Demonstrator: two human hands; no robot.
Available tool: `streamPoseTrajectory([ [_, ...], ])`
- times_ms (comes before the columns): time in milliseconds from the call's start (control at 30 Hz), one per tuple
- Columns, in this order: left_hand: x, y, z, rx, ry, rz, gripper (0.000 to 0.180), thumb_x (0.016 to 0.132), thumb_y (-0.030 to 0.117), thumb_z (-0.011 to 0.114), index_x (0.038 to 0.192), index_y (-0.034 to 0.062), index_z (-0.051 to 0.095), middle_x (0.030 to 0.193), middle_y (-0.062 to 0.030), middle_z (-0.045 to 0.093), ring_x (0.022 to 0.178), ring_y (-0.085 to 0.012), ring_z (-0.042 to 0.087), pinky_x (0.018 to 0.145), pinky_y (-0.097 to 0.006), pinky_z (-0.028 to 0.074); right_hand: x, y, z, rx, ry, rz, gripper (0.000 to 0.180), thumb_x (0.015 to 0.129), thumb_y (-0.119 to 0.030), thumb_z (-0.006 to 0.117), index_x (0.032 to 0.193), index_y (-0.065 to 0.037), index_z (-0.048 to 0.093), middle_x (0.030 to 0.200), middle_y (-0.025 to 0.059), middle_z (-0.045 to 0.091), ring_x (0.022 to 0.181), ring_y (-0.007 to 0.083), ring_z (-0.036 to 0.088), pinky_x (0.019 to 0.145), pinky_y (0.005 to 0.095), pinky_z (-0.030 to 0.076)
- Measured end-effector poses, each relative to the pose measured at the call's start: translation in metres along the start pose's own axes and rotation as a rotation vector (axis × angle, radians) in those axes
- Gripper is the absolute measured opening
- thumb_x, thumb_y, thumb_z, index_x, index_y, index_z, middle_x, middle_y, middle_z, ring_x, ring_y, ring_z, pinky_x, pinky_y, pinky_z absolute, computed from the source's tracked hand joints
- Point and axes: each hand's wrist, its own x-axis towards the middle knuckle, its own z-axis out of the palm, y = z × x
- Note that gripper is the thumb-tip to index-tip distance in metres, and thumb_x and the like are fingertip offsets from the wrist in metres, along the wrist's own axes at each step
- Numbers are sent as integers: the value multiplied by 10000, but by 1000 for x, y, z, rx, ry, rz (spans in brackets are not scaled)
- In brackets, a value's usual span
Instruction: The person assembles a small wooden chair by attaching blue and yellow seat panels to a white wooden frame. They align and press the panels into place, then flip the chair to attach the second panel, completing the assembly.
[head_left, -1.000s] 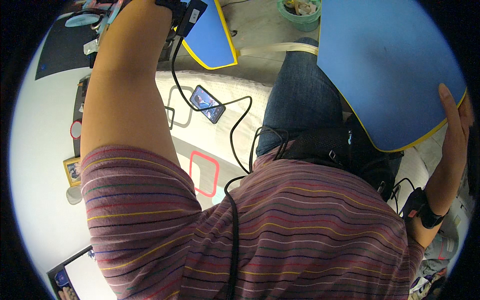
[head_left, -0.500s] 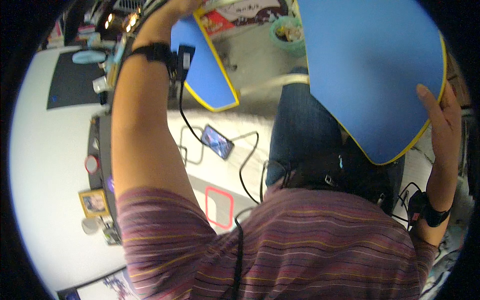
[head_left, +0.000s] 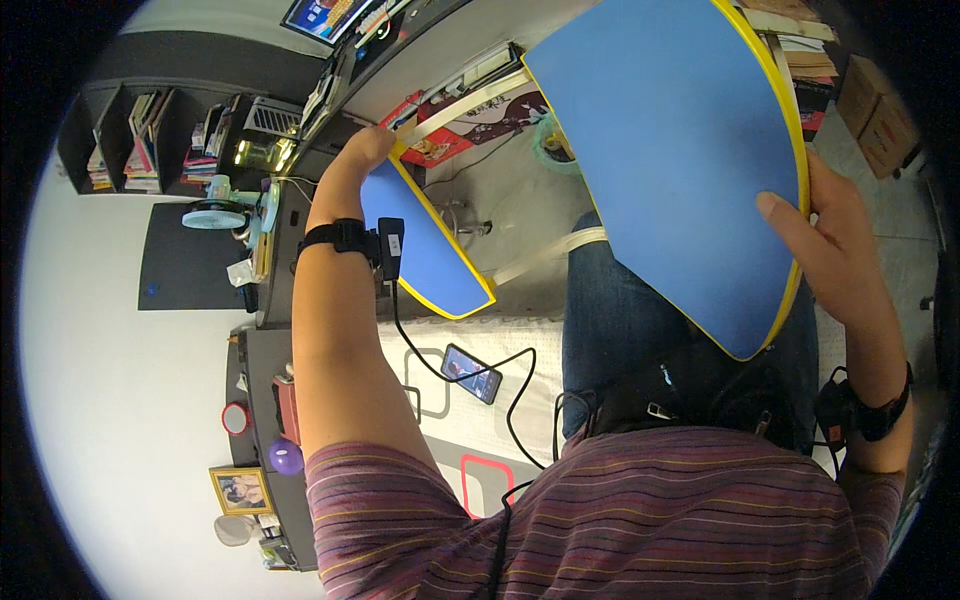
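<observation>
A chair with a cream tubular frame is tilted up in front of me. Its large blue seat panel has a yellow rim, and the smaller blue back panel is joined to it by two pale bars. My left hand grips the far corner of the back panel, where it meets a bar; its fingertips are hidden. With the thumb on top and the fingers behind the edge, my right hand holds the right rim of the seat panel.
A phone with a cable lies on the pale patterned cover at my left. Beyond the chair stands a turquoise basket. A dark desk with a fan is at left, and cardboard boxes are far right.
The view has shifted, so the desk and shelves at the upper left show more. The chair sits lower and a bit left in view, still held by both hands.
</observation>
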Motion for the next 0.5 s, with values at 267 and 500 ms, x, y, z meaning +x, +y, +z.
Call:
streamPoseTrajectory([
  [267,-14,9,4,-175,63,-50,348,960,312,527,1179,61,625,1025,-147,667,940,-253,606,818,-361,465,-1,1,2,27,-10,6,255,911,-190,574,1042,30,574,744,61,599,661,107,552,602,279,448],
  [500,-21,6,3,-57,58,48,402,899,377,644,1152,65,662,947,-126,684,862,-221,628,774,-361,498,-1,3,0,16,-33,16,266,911,-188,573,1067,27,577,792,44,611,685,98,557,609,275,452],
])
